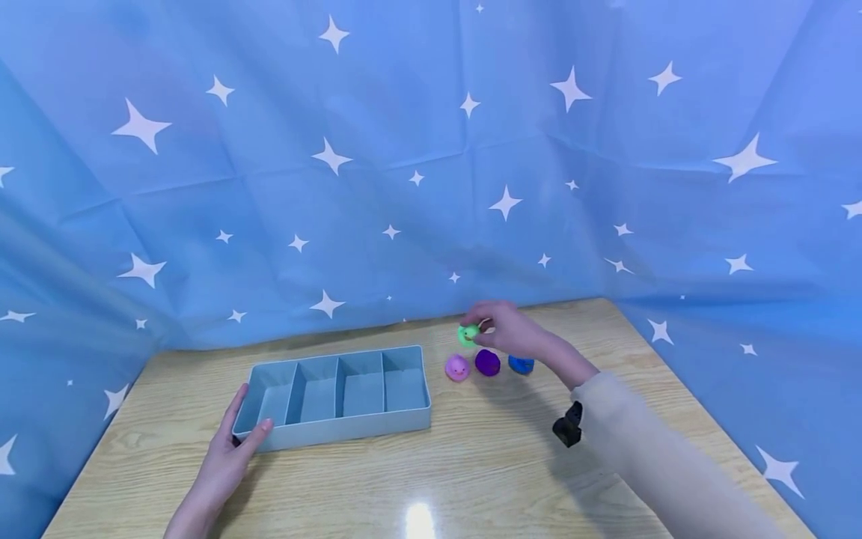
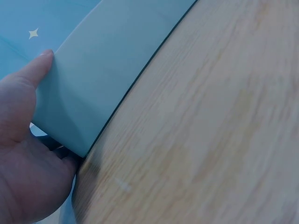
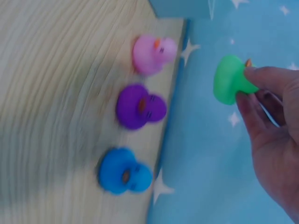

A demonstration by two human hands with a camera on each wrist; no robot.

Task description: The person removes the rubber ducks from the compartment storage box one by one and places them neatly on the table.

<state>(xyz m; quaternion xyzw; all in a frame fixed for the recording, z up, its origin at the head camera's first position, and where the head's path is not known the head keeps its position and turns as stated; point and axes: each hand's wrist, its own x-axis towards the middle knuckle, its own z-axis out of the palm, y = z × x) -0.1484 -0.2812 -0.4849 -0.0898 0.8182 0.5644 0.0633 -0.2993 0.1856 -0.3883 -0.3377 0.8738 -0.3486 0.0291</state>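
Note:
My right hand [image 1: 517,331] pinches a green rubber duck [image 3: 228,80] between thumb and fingers, holding it up off the table. Below it in the head view stand a pink rubber duck [image 1: 457,368], a purple rubber duck [image 1: 488,363] and a blue rubber duck [image 1: 521,365], in a row. At the left, my left hand [image 1: 224,458] grips the near left corner of a light blue box [image 1: 343,431] with several compartments. Its thumb [image 2: 39,67] lies against the front wall; the other fingers are partly hidden behind the box's end.
Under everything is a wood-grain table [image 1: 377,479]. A blue cloth with white stars [image 1: 431,232] hangs behind and beside it, close to the far edge. A small black device [image 1: 569,425] sits at the right sleeve.

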